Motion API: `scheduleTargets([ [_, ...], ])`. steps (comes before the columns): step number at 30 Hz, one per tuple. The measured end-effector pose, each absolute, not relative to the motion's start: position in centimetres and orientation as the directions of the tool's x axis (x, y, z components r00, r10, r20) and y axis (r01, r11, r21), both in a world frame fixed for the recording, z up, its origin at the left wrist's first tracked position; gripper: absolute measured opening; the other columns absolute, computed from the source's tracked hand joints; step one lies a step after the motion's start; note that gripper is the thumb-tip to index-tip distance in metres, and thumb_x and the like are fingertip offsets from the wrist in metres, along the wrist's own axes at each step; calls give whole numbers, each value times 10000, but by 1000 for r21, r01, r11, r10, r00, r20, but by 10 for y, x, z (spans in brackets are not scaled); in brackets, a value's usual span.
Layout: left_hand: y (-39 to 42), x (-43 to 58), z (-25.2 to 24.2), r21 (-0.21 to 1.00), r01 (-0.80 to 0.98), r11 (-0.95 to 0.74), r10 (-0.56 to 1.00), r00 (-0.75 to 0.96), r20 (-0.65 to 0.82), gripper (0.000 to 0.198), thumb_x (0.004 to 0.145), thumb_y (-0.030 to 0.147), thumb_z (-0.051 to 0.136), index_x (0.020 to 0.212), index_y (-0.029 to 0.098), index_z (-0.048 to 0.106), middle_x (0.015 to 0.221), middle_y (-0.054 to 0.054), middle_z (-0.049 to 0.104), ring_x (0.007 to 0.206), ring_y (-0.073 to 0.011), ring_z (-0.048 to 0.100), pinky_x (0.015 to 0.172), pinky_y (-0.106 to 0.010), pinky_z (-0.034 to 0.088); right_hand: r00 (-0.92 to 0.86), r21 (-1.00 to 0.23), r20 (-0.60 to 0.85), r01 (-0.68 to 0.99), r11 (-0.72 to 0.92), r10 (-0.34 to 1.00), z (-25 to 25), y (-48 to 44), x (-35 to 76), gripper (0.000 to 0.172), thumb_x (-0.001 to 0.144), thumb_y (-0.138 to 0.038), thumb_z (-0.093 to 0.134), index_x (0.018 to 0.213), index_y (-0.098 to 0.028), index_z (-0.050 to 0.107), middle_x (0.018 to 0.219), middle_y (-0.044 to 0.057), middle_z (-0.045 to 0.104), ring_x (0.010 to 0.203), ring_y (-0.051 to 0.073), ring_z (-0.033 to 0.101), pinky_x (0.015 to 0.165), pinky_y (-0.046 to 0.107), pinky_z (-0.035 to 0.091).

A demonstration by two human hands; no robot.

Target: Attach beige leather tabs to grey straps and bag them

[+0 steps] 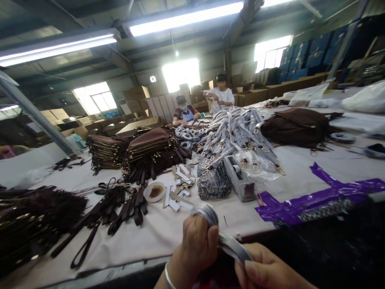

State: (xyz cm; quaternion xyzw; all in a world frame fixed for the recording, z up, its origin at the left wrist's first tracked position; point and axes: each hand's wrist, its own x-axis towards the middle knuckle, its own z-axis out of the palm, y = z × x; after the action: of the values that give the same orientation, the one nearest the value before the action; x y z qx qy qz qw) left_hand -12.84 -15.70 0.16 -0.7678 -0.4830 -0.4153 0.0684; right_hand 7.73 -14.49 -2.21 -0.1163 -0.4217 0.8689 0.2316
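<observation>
My left hand (197, 243) is closed in a fist, with a plastic-wrapped grey strap (207, 212) coiled around it above the table's front edge. From the coil the strap runs to my right hand (267, 265), which pinches it between thumb and fingers. Just beyond my hands stand a grey tape dispenser (247, 188) and a black-and-white speckled pad (213, 182). Behind these lies a heap of similar wrapped straps (234, 128) with gold clasps. The lower parts of both hands are cut off by the frame.
Brown zipped pouches (150, 140) are stacked at centre left, with brown wrist loops (120, 204) before them. A dish of brown liquid (154, 192) sits beside card strips (180, 182). Purple tape (319, 196) covers the right front edge. Two people (222, 96) work across the table.
</observation>
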Motion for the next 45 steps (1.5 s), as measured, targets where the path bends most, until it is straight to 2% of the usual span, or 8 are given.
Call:
scheduleTargets([
  [5, -174, -125, -29, 289, 852, -436, 837, 266, 478, 224, 830, 382, 717, 865, 225, 561, 705, -61, 629, 627, -237, 543, 573, -346, 339, -827, -824, -265, -72, -563, 495, -11, -114, 98, 435, 773, -598, 745, 809, -196, 584, 411, -92, 482, 276, 65, 300, 298, 170, 236],
  [9, -181, -123, -47, 533, 731, -426, 903, 309, 297, 232, 879, 445, 648, 893, 220, 591, 731, -37, 594, 615, -187, 439, 566, -331, 263, -685, -924, -167, 359, 129, 710, 1, -82, 111, 205, 773, -365, 757, 843, -193, 670, 630, -25, 636, 541, 135, 547, 517, 228, 426],
  [13, -189, -117, -34, 973, 194, -129, 883, 469, 24, 542, 956, 678, 438, 821, 185, 616, 733, -36, 525, 646, -157, 412, 622, -312, 344, -875, -717, 145, 229, 658, 462, -6, -73, 110, 336, 986, -402, 518, 777, -190, 673, 822, 56, 679, 821, 209, 595, 798, 344, 452],
  [18, -199, -113, -9, 854, -387, 348, 905, 376, -198, 607, 878, 781, 511, 754, 202, 643, 514, 11, 422, 515, -150, 374, 545, -320, 367, -737, -940, 202, 40, 340, 645, -38, -105, 80, 622, 1041, -651, 263, 682, -203, 500, 649, -16, 473, 603, 143, 437, 589, 278, 392],
  [27, -187, -98, -27, 515, -804, 296, 953, 286, -102, 716, 873, 764, 551, 481, 212, 315, 381, 57, 267, 457, -96, 437, 547, -195, 398, -676, -960, 50, -235, -151, 735, -50, -149, 35, 553, 979, -695, 465, 1089, -169, 594, 763, 46, 678, 587, 159, 603, 560, 259, 484],
  [37, -199, -99, -57, 639, -716, 282, 959, 184, -217, 647, 889, 744, 530, 750, 138, 708, 667, -58, 656, 660, -184, 591, 727, -313, 488, -646, -942, 107, 178, 285, 756, -54, -136, 60, 459, 1047, -516, 331, 824, -195, 573, 761, 56, 657, 690, 200, 615, 665, 321, 482],
  [41, -201, -129, -39, 888, -266, 374, 898, 344, -275, 564, 851, 679, 660, 901, 121, 728, 727, -24, 621, 638, -132, 491, 643, -253, 408, -849, -457, 228, 339, 822, 477, -55, -128, 76, 186, 916, -331, 551, 843, -173, 618, 774, 83, 687, 631, 218, 594, 565, 349, 347],
  [45, -205, -142, -26, 891, 260, 372, 767, 454, -453, 377, 841, 535, 717, 936, 171, 743, 750, 9, 626, 649, -137, 488, 613, -248, 374, -975, -51, 143, 163, 985, 169, -51, -135, 76, 170, 876, -338, 672, 799, -193, 627, 721, 43, 648, 617, 224, 564, 532, 365, 286],
])
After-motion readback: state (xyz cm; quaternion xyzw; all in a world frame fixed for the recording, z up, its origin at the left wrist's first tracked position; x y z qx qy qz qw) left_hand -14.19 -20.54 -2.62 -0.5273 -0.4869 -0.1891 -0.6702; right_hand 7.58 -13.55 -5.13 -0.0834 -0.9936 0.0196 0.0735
